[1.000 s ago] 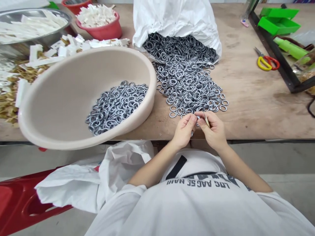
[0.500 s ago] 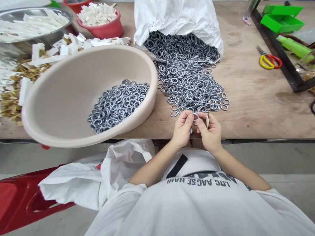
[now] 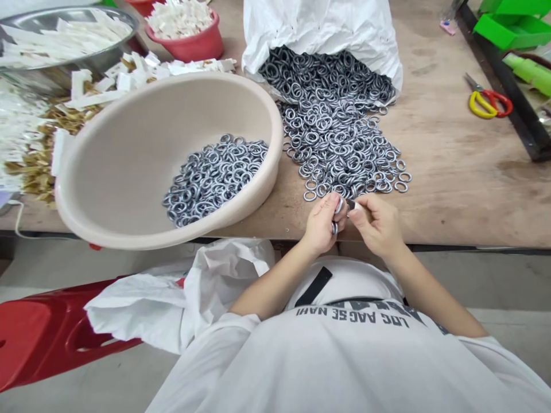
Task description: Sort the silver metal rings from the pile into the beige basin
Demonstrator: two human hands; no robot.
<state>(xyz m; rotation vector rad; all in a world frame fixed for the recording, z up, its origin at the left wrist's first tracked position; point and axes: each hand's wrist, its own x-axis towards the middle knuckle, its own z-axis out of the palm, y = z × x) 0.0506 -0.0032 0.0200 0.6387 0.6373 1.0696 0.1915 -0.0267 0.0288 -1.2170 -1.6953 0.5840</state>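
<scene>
My left hand [image 3: 321,225] is closed on grey rings [image 3: 338,205], one at the fingertips and another lower against the fingers. My right hand [image 3: 379,222] is beside it, thumb and forefinger pinching a small dark, flat, blade-like tool [image 3: 351,205] whose tip points at the ring; its exact kind is hard to make out. Just beyond both hands spreads a pile of loose grey rings [image 3: 340,143], spilling from the mouth of a white sack [image 3: 321,26]. To the left stands a large beige basin [image 3: 116,160] with many similar rings [image 3: 215,178] inside.
Red-and-yellow scissors [image 3: 491,104] lie at right, near a dark metal frame [image 3: 512,109] and green bins [image 3: 510,31]. At far left are a steel bowl [image 3: 86,64], a red tub [image 3: 193,49] and white and brown pieces. A red stool [image 3: 30,338] stands below the table edge.
The tool in my right hand has swung from upright beside the fingers to pointing at the ring. My right hand has drawn slightly rightward from the left. The view has shifted a little.
</scene>
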